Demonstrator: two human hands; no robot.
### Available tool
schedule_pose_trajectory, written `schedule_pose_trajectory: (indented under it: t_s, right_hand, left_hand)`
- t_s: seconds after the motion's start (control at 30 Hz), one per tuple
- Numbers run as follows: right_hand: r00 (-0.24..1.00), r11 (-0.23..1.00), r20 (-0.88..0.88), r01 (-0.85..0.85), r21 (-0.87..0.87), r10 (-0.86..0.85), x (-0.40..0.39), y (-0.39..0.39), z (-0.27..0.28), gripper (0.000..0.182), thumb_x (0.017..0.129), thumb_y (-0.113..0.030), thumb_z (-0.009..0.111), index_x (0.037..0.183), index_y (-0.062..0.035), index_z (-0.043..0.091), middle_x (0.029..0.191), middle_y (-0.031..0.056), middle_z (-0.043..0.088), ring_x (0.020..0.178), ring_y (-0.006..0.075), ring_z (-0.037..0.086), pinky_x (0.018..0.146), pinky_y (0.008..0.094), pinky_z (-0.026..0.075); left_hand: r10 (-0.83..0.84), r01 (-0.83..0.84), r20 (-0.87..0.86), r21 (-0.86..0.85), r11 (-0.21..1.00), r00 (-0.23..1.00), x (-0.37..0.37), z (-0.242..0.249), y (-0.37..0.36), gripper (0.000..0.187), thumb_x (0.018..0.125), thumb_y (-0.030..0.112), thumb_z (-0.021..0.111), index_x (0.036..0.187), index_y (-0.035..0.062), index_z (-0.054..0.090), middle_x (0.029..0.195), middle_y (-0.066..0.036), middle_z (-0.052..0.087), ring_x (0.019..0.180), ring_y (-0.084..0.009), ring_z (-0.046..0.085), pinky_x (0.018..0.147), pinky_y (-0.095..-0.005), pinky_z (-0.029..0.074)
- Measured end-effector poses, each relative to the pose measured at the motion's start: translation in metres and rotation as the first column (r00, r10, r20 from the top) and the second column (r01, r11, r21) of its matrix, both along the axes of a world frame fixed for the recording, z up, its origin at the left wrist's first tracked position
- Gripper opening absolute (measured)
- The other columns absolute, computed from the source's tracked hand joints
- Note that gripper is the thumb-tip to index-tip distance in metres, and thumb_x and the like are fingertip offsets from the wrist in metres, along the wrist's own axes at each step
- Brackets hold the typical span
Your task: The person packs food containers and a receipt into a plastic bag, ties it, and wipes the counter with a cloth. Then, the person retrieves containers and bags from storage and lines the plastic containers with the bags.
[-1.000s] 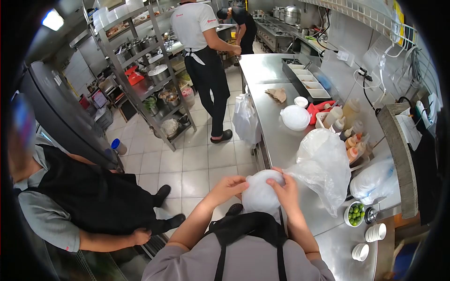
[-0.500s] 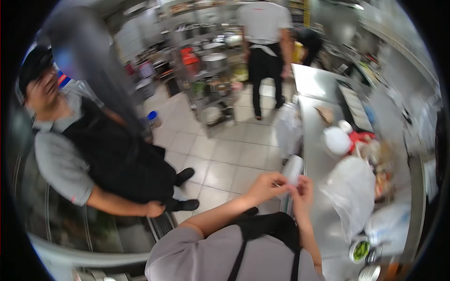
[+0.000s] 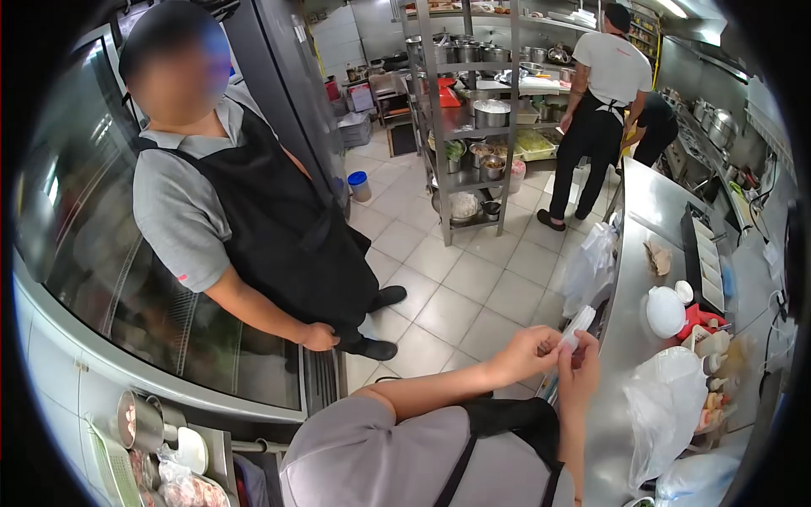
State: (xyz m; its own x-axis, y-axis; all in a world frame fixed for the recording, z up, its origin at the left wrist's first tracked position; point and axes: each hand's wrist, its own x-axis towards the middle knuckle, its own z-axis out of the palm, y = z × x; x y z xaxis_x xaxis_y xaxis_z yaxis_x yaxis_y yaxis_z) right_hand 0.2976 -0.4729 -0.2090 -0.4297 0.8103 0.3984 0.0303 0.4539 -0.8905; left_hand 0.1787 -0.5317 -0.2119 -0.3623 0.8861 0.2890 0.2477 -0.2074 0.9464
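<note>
Both my hands meet at a small white, partly translucent plastic piece (image 3: 578, 324); its exact kind I cannot make out. My left hand (image 3: 530, 355) pinches at its lower left side, fingers curled. On the other side my right hand (image 3: 579, 362) has its thumb and fingers closed around the lower end. The piece points up and away from me, above the near edge of the steel counter (image 3: 604, 380). Just beyond it hang white plastic bags (image 3: 589, 270) at the counter's side.
A person in a black apron (image 3: 279, 220) stands close on my left before a glass-door fridge (image 3: 144, 287). A steel shelf rack (image 3: 473, 127) with pots stands ahead. Another person (image 3: 604, 110) is farther back. On the counter lie a large plastic bag (image 3: 667, 401) and several bottles (image 3: 714, 397).
My view has swung left, so the near person and rack sit farther right in it. My hands still hold the white plastic piece together. The person farther back has turned somewhat.
</note>
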Motion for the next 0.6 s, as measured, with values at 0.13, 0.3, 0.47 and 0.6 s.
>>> schedule_pose_trajectory:
  t_s: [0.13, 0.3, 0.47, 0.6]
  right_hand:
    - [0.999, 0.995, 0.001, 0.033, -0.096, -0.033, -0.013, 0.005, -0.003, 0.013, 0.084, -0.003, 0.055, 0.096, -0.0013, 0.049, 0.08, 0.0033, 0.05, 0.072, 0.0073, 0.05, 0.057, 0.0218, 0.043]
    - [0.989, 0.987, -0.15, -0.012, -0.161, -0.012, -0.019, 0.016, -0.017, 0.013, 0.084, -0.003, 0.054, 0.09, -0.0035, 0.043, 0.079, 0.0004, 0.043, 0.068, 0.0048, 0.043, 0.059, 0.0196, 0.038]
    - [0.983, 0.983, -0.185, -0.036, -0.179, 0.002, -0.02, 0.026, -0.029, 0.014, 0.083, -0.002, 0.053, 0.091, -0.0048, 0.042, 0.08, -0.0002, 0.042, 0.067, 0.0046, 0.042, 0.059, 0.0193, 0.037]
    - [0.991, 0.982, -0.11, 0.051, -0.181, -0.071, -0.014, 0.031, -0.033, 0.016, 0.082, -0.004, 0.054, 0.092, -0.0049, 0.042, 0.079, 0.0, 0.044, 0.068, 0.0054, 0.045, 0.059, 0.0204, 0.039]
  left_hand:
    - [0.069, -0.064, -0.052, 0.101, 0.993, 0.996, -0.005, -0.01, 0.004, 0.01, 0.079, 0.006, 0.064, 0.086, 0.0005, 0.059, 0.08, -0.007, 0.062, 0.072, -0.0128, 0.062, 0.064, -0.0269, 0.052]
    - [0.12, -0.077, -0.236, 0.184, 0.98, 0.964, -0.01, -0.005, 0.007, 0.011, 0.077, 0.005, 0.065, 0.084, 0.0012, 0.058, 0.078, -0.009, 0.061, 0.069, -0.0169, 0.063, 0.062, -0.0271, 0.052]
    - [0.219, -0.181, -0.202, 0.188, 0.965, 0.955, -0.019, -0.015, 0.015, 0.012, 0.075, 0.004, 0.065, 0.082, 0.0023, 0.054, 0.074, -0.011, 0.058, 0.064, -0.0209, 0.06, 0.057, -0.0304, 0.05]
    - [0.298, -0.261, -0.238, 0.174, 0.949, 0.924, -0.032, -0.024, 0.03, 0.021, 0.075, 0.005, 0.064, 0.09, 0.0026, 0.05, 0.072, -0.012, 0.055, 0.06, -0.0234, 0.058, 0.054, -0.0326, 0.047]
